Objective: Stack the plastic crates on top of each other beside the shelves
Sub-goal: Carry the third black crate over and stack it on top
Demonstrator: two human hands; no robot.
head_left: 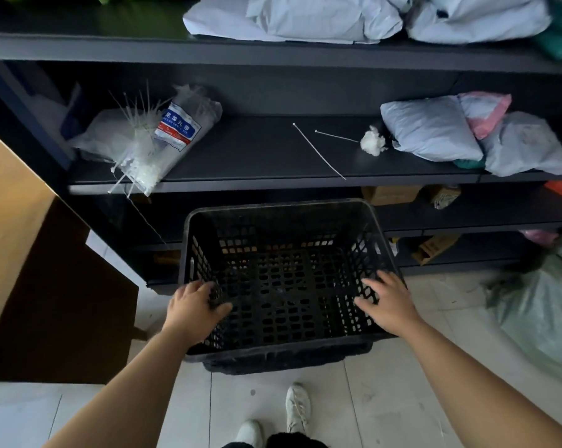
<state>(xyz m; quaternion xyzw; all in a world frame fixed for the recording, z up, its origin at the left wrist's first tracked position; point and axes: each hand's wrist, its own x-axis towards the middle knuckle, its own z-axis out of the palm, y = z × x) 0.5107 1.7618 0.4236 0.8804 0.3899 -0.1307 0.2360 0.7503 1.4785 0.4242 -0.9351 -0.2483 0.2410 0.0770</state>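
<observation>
A black perforated plastic crate [283, 221] stands in front of the dark shelves [273, 185], its open top facing me. Below its near rim shows the edge of a second black crate [273, 363], on which it sits. My left hand [194, 307] is on the left rim near the front corner, with fingers curled over into the crate. My right hand [388, 302] lies over the right rim near the front corner, fingers spread on the mesh wall. Both hands touch the upper crate.
A brown cardboard box [31, 253] stands close on the left. A large grey-green sack [541, 302] lies on the tiled floor at right. The shelves hold bags of cable ties [163, 137] and grey parcels [434, 130]. My white shoes [297, 407] are just behind the crates.
</observation>
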